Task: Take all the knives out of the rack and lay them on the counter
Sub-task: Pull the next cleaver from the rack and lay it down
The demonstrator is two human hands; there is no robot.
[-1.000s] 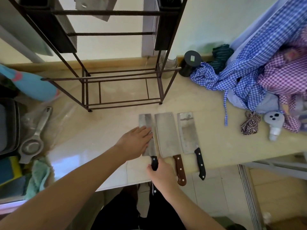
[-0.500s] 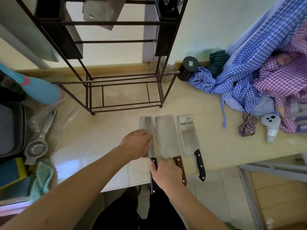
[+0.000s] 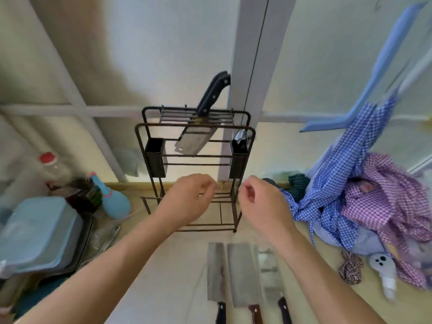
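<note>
Both hands [image 3: 187,202] [image 3: 259,202] lifted off knives [image 3: 240,274], empty loose grip, handles cropped, rack [image 3: 243,174] blurred.

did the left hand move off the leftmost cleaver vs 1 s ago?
Yes. The left hand has left the leftmost cleaver on the counter and gone up toward the rack, now empty in front of its lower bars.

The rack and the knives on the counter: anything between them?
In the head view, only bare counter lies between the rack and the knives, though the right forearm crosses above.
</note>
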